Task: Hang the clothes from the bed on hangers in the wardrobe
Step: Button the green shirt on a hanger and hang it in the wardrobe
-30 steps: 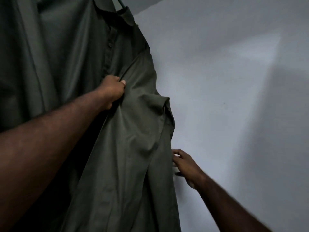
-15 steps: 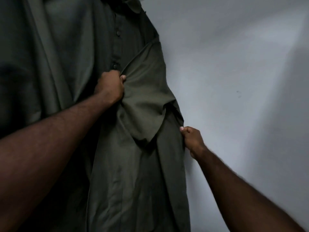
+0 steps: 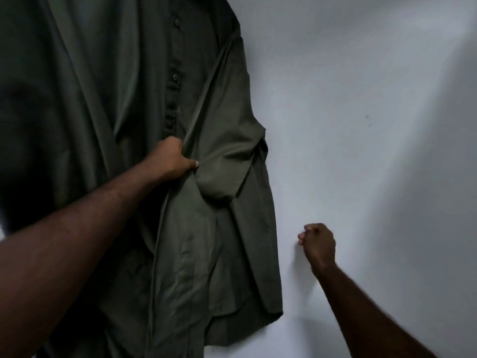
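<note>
1. The shirt [image 3: 134, 104] is a dark olive-green garment of smooth, faintly shiny cloth. It hangs down the left half of the view, from 12 o'clock to 7 o'clock, and its top runs out of frame.
2. At 9 o'clock long, deep folds fall in shadow; whether they belong to the same garment cannot be told.
3. A button placket [image 3: 173, 94] runs down from 12 o'clock, with two small dark buttons showing on it.
4. The left hand [image 3: 175, 161], just left of centre, reaches up from 8 o'clock. Its fingers are curled tight into a bunch of the cloth below the placket, with the thumb pressed on the front.
5. The short sleeve [image 3: 227, 161], at centre and just right of that hand, lies doubled over against the body of the shirt and partly covers its side seam.
6. The hem [image 3: 245, 326] curves round at 5 o'clock, its edge against the wall.
7. The right hand [image 3: 318, 244], at 4 o'clock, is balled into a loose fist with nothing in it, apart from the shirt's edge.
8. The wall [image 3: 374, 112], plain and pale, fills the right half, with a soft shadow at 2 o'clock.
</note>
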